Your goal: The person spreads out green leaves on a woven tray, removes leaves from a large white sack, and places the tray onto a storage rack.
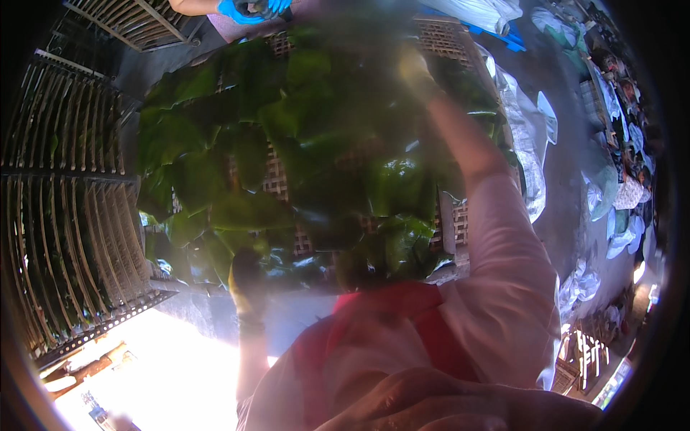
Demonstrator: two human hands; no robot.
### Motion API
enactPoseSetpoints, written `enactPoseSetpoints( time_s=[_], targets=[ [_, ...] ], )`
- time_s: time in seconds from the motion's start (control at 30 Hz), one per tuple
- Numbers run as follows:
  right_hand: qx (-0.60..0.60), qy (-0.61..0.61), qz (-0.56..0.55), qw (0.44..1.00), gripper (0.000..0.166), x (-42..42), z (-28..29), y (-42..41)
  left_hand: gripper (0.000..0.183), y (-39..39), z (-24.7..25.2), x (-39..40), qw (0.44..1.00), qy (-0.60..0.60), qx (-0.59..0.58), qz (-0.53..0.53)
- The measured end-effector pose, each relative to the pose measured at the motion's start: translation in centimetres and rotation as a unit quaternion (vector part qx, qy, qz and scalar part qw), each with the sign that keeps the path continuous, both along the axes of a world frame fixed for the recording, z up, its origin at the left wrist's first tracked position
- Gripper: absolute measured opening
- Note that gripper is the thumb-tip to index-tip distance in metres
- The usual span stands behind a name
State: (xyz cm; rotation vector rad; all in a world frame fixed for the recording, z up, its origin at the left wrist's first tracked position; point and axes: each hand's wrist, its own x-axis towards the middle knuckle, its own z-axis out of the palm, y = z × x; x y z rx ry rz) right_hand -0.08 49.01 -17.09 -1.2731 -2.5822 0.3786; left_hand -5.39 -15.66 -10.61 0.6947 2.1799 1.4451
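Broad, glossy dark-green sheets, like leaves [245, 207], lie overlapping on a woven bamboo tray [276, 175]. My left hand [248, 277], in a glove with a yellow edge, is at the tray's near edge, at the lower left of the leaves. My right hand [416, 67], in a pale yellowish glove, reaches over the far right part of the tray, touching or just above the green sheets. Blur and haze hide the fingers of both hands, so I cannot tell whether either holds a sheet.
Slatted racks [70, 215] stand at the left. Across the tray, another person's blue-gloved hands [242, 11] hold something dark. White plastic sacking [520, 129] lies along the right side, with the floor [566, 161] beyond. More bags and goods line the far right.
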Motion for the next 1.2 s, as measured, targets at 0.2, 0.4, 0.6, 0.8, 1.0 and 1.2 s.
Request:
enactPoseSetpoints(
  time_s=[0.2,0.4,0.6,0.8,1.0,1.2],
  targets=[
    [0.090,-0.112,-0.110,0.984,0.055,-1.3,1.1,3.7,0.027,-6.2,-0.9,-0.7,0.972,0.211,-0.096,0.033],
    [0.191,-0.235,0.054,0.951,0.050,-5.9,1.5,3.3,0.030,-8.7,-0.4,0.6,0.955,0.230,-0.158,0.098],
    [0.151,0.049,0.188,0.969,0.046,-5.1,-0.5,4.7,0.032,-9.3,-1.0,0.9,0.954,0.171,-0.189,0.158],
    [0.260,0.019,0.227,0.938,0.042,-5.5,2.0,2.7,0.031,-6.8,-0.8,1.0,0.954,0.087,-0.100,0.270],
    [0.124,0.122,0.276,0.945,0.038,-17.3,4.1,-4.7,0.024,-6.4,-1.5,1.0,0.950,0.131,-0.060,0.277],
    [0.002,0.140,0.211,0.967,0.036,-23.0,2.7,-7.5,0.023,-6.7,-0.6,0.5,0.967,0.046,-0.002,0.250]
  ],
)
